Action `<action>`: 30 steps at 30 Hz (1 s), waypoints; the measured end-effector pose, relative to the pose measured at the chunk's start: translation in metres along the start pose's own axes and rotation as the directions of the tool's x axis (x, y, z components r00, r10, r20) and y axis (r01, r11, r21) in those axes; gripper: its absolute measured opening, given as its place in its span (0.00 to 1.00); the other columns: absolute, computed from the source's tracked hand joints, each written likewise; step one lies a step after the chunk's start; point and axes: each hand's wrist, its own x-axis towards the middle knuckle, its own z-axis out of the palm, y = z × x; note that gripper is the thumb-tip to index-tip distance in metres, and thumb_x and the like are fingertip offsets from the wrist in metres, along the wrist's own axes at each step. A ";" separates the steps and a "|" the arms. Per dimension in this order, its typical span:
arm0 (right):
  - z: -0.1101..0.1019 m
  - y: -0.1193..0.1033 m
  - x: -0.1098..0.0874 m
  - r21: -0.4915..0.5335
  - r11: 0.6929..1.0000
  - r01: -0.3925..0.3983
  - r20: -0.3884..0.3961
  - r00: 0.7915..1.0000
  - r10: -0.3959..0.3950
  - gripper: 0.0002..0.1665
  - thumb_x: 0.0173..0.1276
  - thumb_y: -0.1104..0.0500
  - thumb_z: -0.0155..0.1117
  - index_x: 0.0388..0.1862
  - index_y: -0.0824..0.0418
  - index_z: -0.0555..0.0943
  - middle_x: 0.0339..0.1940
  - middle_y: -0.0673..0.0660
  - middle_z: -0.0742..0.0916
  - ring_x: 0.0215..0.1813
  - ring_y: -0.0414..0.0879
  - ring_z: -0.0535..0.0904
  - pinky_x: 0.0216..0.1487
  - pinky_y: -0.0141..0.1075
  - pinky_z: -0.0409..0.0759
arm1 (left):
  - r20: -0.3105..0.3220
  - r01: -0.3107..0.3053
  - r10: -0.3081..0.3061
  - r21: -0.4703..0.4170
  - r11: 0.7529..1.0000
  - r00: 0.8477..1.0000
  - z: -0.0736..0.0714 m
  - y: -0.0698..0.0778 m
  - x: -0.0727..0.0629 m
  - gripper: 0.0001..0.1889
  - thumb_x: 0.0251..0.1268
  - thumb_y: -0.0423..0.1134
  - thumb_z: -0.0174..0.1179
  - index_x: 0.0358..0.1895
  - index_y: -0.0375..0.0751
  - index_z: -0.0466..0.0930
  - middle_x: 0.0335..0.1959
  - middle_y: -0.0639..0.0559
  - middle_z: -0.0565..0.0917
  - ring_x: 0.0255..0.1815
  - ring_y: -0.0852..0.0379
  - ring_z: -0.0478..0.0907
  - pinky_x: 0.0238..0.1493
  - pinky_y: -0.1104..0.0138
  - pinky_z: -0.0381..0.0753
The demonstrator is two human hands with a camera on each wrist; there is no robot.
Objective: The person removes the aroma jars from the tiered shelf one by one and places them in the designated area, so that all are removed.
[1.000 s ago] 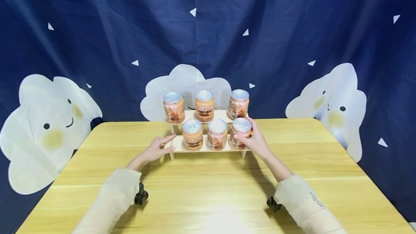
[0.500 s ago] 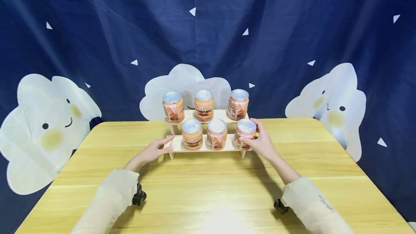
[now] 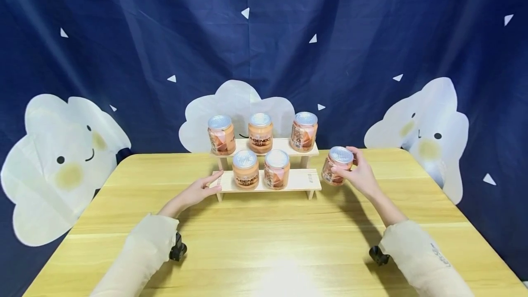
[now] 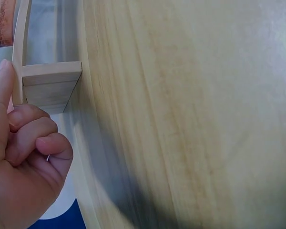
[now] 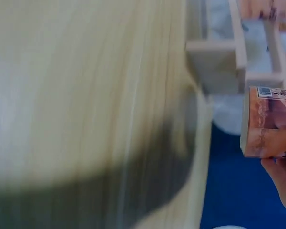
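Note:
In the head view my right hand (image 3: 363,175) holds an orange-labelled jar (image 3: 336,168) with a silvery lid, upright and just off the right end of the two-step wooden display stand (image 3: 303,178). The right wrist view shows this jar (image 5: 271,124) apart from the stand, with part of the hand beneath it in the picture. At the lower step's left end, my left hand (image 3: 197,191) grips the plank. Close up in the left wrist view, one digit lies along the plank (image 4: 19,57) while other fingers curl at its end.
Two similar jars, a left one (image 3: 245,171) and a right one (image 3: 277,171), stand on the lower step. Several more, including a middle jar (image 3: 260,134), line the upper step. The stand is on a wooden table (image 3: 255,233) before a blue cloud-print curtain (image 3: 264,35).
My right hand has taken the jar from the right end of the lower step and carried it right, beyond the stand. The left hand has stayed at the stand's left end.

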 end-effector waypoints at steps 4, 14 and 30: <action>-0.004 0.030 0.008 -0.031 0.999 -0.009 0.002 1.000 0.009 0.42 0.53 0.64 0.68 0.62 0.74 0.58 0.51 0.71 0.74 0.51 0.59 0.70 0.43 0.34 0.68 | 0.003 -0.003 0.003 -0.006 1.000 1.000 0.001 0.002 0.001 0.31 0.66 0.39 0.52 0.69 0.34 0.53 0.70 0.35 0.51 0.69 0.34 0.44 0.65 0.43 0.47; 0.001 0.064 0.016 0.013 0.999 -0.043 0.072 0.997 0.041 0.40 0.54 0.64 0.68 0.60 0.75 0.58 0.51 0.71 0.72 0.52 0.58 0.68 0.49 0.39 0.66 | 0.016 0.028 -0.029 0.025 0.999 0.999 0.001 0.006 0.000 0.32 0.67 0.41 0.52 0.69 0.35 0.51 0.70 0.36 0.51 0.55 0.41 0.66 0.56 0.53 0.65; 0.007 0.077 0.031 0.032 0.999 -0.027 0.099 0.995 0.024 0.42 0.55 0.68 0.66 0.64 0.72 0.55 0.53 0.71 0.73 0.53 0.56 0.68 0.49 0.32 0.68 | 0.016 0.023 -0.023 0.016 1.000 1.000 0.000 0.004 -0.002 0.32 0.66 0.41 0.52 0.69 0.34 0.51 0.70 0.36 0.50 0.66 0.35 0.54 0.64 0.44 0.54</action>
